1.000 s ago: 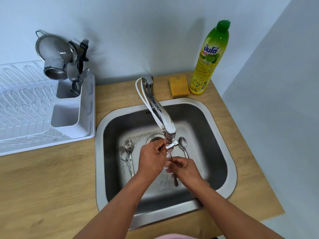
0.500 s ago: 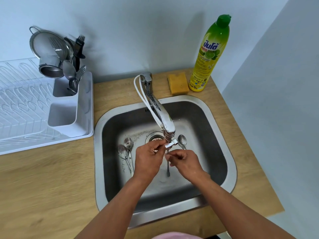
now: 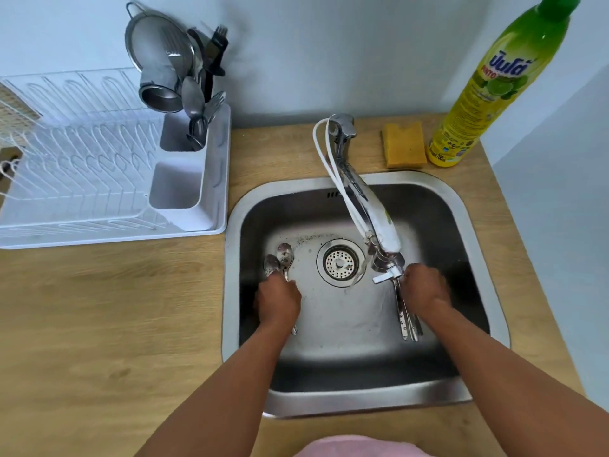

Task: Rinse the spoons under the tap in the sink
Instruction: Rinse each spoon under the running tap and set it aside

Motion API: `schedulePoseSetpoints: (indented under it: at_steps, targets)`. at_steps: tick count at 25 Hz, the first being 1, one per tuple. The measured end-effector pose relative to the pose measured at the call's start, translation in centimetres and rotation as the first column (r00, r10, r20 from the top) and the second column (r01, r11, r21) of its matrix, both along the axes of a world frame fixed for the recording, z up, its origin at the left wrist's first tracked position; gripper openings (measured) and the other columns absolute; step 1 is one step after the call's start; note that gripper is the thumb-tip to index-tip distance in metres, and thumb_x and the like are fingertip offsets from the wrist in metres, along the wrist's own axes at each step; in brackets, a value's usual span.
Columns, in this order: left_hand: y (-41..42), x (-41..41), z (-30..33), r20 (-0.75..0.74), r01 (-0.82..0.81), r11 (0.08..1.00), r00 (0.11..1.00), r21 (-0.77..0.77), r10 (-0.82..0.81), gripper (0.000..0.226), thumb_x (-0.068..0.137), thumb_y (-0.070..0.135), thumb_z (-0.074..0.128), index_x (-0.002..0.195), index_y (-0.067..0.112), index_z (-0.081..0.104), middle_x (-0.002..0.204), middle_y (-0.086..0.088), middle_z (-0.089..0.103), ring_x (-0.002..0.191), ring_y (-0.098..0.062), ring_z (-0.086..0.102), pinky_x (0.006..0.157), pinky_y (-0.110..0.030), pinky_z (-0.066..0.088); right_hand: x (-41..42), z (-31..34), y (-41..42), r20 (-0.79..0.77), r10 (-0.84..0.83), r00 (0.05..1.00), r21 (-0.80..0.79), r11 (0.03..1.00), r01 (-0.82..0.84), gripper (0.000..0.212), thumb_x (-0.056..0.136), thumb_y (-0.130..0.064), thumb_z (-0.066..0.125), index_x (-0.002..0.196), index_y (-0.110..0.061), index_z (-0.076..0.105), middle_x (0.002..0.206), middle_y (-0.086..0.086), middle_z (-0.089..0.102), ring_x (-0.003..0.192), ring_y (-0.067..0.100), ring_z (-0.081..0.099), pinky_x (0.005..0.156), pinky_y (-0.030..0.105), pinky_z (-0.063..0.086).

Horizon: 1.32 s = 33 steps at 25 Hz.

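Spoons (image 3: 279, 258) in steel sink (image 3: 478, 225)

Sink (image 3: 478, 225) sits in the counter (image 3: 99, 308) right in front of me, drain (image 3: 341, 262) mid-basin. Tap (image 3: 359, 199) comes from behind, spout over the basin's right half. 2 spoons (image 3: 280, 258) lie left of the drain, my left hand (image 3: 278, 300) on their handles; more spoons (image 3: 407, 316) right of the drain by my right hand (image 3: 425, 286). Sponge (image 3: 404, 145) & soap bottle (image 3: 487, 87) behind the sink, right. Drying rack (image 3: 82, 166) w/ utensil caddy (image 3: 184, 179) to the left.
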<state>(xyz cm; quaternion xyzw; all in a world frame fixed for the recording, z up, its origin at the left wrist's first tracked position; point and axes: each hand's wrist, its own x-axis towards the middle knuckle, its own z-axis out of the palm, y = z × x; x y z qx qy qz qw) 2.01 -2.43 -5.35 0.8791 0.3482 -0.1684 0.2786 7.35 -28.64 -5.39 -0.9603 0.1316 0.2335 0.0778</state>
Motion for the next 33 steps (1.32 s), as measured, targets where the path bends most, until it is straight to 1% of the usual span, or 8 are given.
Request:
schedulePoseSetpoints:
  at_steps: [7, 12, 16, 19, 22, 27, 30, 33]
  targets:
    - [0.4, 0.7, -1.2, -0.074, 0.118, 0.987, 0.991, 0.106, -0.110, 0.028, 0.091, 0.028, 0.062, 0.107, 0.008, 0.072, 0.104, -0.020, 0.076, 0.096, -0.041, 0.072, 0.076, -0.038, 0.058, -1.3, 1.0, -0.2, 0.061, 0.016, 0.998, 0.005, 1.000, -0.016, 0.021, 0.091, -0.015, 0.058, 0.107, -0.010, 0.070, 0.108, 0.022, 0.072, 0.098, 0.043, 0.069, 0.078, 0.040, 0.055]
    - [-1.1, 0.2, -0.1, 0.025, -0.060, 0.978, 0.998, -0.201, 0.066, 0.022, 0.087, 0.026, 0.068, 0.073, 0.011, 0.077, 0.072, -0.010, 0.077, 0.065, -0.029, 0.072, 0.060, -0.028, 0.054, -3.0, 3.8, 4.7, 0.243, 0.007, 0.970, 0.410, 0.906, -0.109, 0.014, 0.089, -0.023, 0.064, 0.096, -0.014, 0.073, 0.096, 0.013, 0.075, 0.088, 0.037, 0.069, 0.075, 0.038, 0.055]
    - [-3.5, -0.5, 2.7, -0.092, -0.221, 0.674, 0.971, -0.705, 0.222, 0.020, 0.087, 0.016, 0.073, 0.068, 0.011, 0.070, 0.052, -0.002, 0.070, 0.037, -0.011, 0.060, 0.038, -0.018, 0.042, -3.1, 4.2, 8.8, 0.000, -0.086, 0.996, 0.662, 0.747, 0.065, 0.012, 0.093, -0.030, 0.066, 0.096, -0.021, 0.074, 0.096, 0.003, 0.075, 0.092, 0.021, 0.069, 0.079, 0.025, 0.052]
    - [-4.7, -1.1, 4.3, -0.106, -0.209, 0.544, 0.971, -0.813, 0.215, 0.019, 0.091, 0.010, 0.067, 0.072, 0.009, 0.067, 0.054, -0.001, 0.069, 0.034, -0.008, 0.054, 0.035, -0.015, 0.032, -2.8, 4.9, 9.6, -0.069, -0.222, 0.973, 0.726, 0.657, 0.201, 0.013, 0.090, -0.028, 0.069, 0.102, -0.023, 0.070, 0.102, 0.008, 0.076, 0.098, 0.024, 0.071, 0.092, 0.037, 0.056]
    - [-5.1, -1.7, 5.1, -0.092, -0.174, 0.479, 0.977, -0.860, 0.190, 0.013, 0.093, 0.010, 0.068, 0.080, 0.007, 0.070, 0.064, -0.005, 0.070, 0.036, -0.008, 0.055, 0.034, -0.015, 0.031, -2.9, 6.0, 9.0, -0.061, -0.331, 0.942, 0.786, 0.566, 0.250, 0.016, 0.081, -0.017, 0.072, 0.081, -0.031, 0.065, 0.081, 0.003, 0.077, 0.079, 0.020, 0.075, 0.079, 0.039, 0.060]
    - [-5.2, -1.9, 5.9, -0.036, -0.136, 0.625, 0.985, -0.769, 0.170, 0.037, 0.093, 0.041, 0.067, 0.074, 0.011, 0.076, 0.061, -0.003, 0.072, 0.042, -0.014, 0.062, 0.041, -0.019, 0.037, -3.6, 6.8, 8.4, -0.025, -0.415, 0.909, 0.817, 0.516, 0.258, 0.023, 0.086, -0.008, 0.072, 0.072, -0.020, 0.057, 0.063, -0.003, 0.070, 0.070, 0.026, 0.075, 0.070, 0.045, 0.064]
    - [-6.2, -1.6, 6.0, 0.110, -0.098, 0.779, 0.971, -0.619, 0.210, 0.053, 0.088, 0.057, 0.066, 0.066, 0.009, 0.070, 0.055, -0.002, 0.069, 0.046, -0.017, 0.065, 0.044, -0.025, 0.048, -3.6, 7.2, 8.4, -0.041, -0.504, 0.863, 0.866, 0.413, 0.282, 0.023, 0.090, -0.012, 0.071, 0.073, -0.022, 0.059, 0.062, -0.001, 0.069, 0.050, 0.013, 0.071, 0.050, 0.030, 0.060]
    - [-6.7, -1.3, 6.2, 0.195, -0.066, 0.819, 0.957, -0.570, 0.213, 0.039, 0.086, 0.054, 0.070, 0.080, 0.016, 0.065, 0.072, -0.002, 0.076, 0.064, -0.022, 0.074, 0.051, -0.031, 0.058, -3.7, 7.7, 7.8, -0.093, -0.498, 0.862, 0.882, 0.360, 0.303, 0.020, 0.093, -0.019, 0.068, 0.073, -0.021, 0.065, 0.053, -0.003, 0.069, 0.040, 0.006, 0.062, 0.044, 0.023, 0.052]
